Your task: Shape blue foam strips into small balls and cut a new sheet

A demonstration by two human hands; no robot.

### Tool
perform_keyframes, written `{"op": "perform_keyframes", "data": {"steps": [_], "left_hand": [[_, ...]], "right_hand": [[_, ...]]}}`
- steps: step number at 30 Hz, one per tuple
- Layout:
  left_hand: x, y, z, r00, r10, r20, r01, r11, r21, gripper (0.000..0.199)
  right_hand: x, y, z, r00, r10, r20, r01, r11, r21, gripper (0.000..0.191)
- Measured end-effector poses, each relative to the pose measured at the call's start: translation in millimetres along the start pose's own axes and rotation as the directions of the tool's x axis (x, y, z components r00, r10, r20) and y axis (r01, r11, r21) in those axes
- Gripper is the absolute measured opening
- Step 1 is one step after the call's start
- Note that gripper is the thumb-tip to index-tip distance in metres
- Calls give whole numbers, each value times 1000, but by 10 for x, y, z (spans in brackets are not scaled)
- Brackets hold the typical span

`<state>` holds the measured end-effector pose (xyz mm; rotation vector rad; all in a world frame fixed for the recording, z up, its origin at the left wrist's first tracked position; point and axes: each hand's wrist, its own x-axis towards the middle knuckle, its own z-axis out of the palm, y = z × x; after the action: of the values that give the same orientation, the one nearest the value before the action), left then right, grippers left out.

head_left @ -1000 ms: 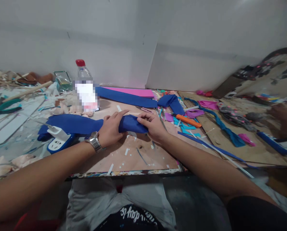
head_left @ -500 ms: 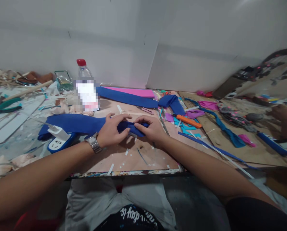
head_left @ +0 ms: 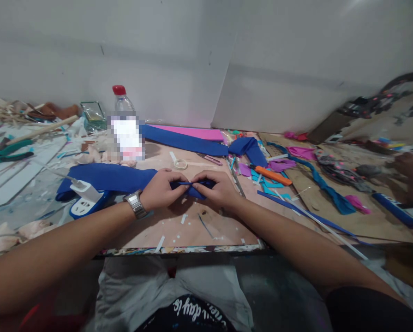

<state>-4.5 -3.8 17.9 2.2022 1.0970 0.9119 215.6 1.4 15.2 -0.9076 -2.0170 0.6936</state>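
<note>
A blue fabric strip (head_left: 111, 177) runs from the left of the table to my two hands, where its end is folded. My left hand (head_left: 163, 188) wears a metal watch and pinches the fold between thumb and fingers. Close against it, my right hand (head_left: 218, 189) grips the same fold, with the thumbs almost meeting. The fingers hide part of the cloth. Just beyond the hands lies a small pale ring-shaped roll (head_left: 181, 163), perhaps tape.
A power strip (head_left: 86, 205) with a white plug sits left. Behind stand a red-capped bottle (head_left: 121, 97) and a lit screen (head_left: 127, 137). An orange-handled cutter (head_left: 272, 175), cloth scraps and a teal strip (head_left: 326, 186) lie right. Green-handled pliers (head_left: 10, 154) rest far left. Another hand (head_left: 409, 168) shows at far right.
My hands have come together, with the thumb tips now meeting on the folded cloth. The left fingers have drawn in, uncovering the pale ring behind them.
</note>
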Motion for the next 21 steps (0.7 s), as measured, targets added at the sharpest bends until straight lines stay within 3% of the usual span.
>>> {"op": "perform_keyframes", "data": {"steps": [16,21], "left_hand": [[-22,-32,-4,992,-18,125,38,987,-155,21],[-15,-25,0,993,-57,108,77,980,-185,24]], "right_hand": [[3,18,-21,986,-166,21,167,985,-42,9],[4,7,-18,979,-200,34,202,978,-59,9]]}}
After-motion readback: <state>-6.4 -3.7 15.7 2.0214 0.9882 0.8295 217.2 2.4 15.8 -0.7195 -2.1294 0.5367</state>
